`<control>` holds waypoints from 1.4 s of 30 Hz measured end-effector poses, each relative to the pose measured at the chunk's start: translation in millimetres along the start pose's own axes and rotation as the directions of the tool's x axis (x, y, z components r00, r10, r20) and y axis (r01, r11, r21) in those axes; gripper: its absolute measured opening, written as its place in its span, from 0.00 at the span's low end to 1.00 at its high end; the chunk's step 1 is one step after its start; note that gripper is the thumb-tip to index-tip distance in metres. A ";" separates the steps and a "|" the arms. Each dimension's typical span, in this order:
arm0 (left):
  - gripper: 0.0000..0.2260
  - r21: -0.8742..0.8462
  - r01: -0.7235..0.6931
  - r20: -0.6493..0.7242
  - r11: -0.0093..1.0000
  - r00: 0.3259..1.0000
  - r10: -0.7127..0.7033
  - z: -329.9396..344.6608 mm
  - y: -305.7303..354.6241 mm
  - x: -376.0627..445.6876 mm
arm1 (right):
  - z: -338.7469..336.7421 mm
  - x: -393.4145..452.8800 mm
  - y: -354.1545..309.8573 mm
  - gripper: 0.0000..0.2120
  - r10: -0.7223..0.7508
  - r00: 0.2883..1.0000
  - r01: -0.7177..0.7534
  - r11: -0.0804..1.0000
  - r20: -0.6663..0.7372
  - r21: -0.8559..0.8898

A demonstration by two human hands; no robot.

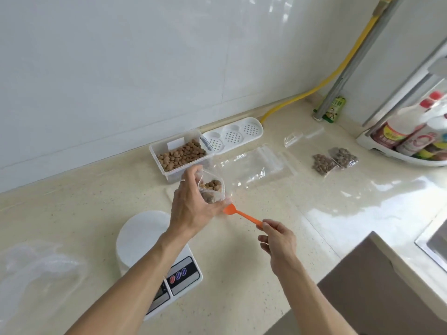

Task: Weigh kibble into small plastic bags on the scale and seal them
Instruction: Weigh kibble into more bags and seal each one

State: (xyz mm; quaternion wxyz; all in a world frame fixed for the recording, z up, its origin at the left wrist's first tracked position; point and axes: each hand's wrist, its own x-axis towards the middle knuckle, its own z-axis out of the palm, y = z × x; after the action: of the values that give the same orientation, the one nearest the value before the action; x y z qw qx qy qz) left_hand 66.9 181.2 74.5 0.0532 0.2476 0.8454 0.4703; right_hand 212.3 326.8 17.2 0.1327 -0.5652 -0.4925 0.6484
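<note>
Holding kibble bag (212, 187) w/ left hand (193, 206), spoon (242, 214) right (278, 240).

No legible text anywhere. Printed labels on the bottles (396, 134) in the rack at far right, red and yellow, characters too blurred to read. Green packet (335, 110) against the back wall with a printed figure and some writing, likewise unreadable. Blank white label (175, 143) on the wall of the kibble container (180, 154). Three round buttons (177, 275), one red and two blue, on the front panel of the scale (154, 250), markings too small to make out. Scale display (160, 293) mostly hidden behind the left forearm, no digits visible.
</note>
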 end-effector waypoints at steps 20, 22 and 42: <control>0.47 0.035 -0.077 0.091 0.996 0.993 0.074 -9.7 19.0 -15.6 | 43.1 -64.4 -108.5 0.22 -0.439 0.793 0.601 0.677 0.422 -0.425; 0.49 0.030 -0.091 0.091 0.995 0.992 0.088 -14.3 19.2 -15.2 | 51.1 -65.5 -117.7 0.12 -0.439 0.764 0.645 0.540 0.473 -0.542; 0.06 -0.002 0.255 0.233 0.967 0.940 -0.247 -97.5 -44.8 -13.4 | 87.4 -67.9 -122.3 0.11 -0.344 0.594 0.747 0.571 0.727 -0.340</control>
State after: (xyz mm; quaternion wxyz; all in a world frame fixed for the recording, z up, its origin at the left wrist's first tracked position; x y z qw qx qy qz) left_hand 30.6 80.5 89.6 0.2147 0.1901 0.8504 0.4410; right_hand 111.9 293.3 143.8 -0.0133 -0.1510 -0.8473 0.5090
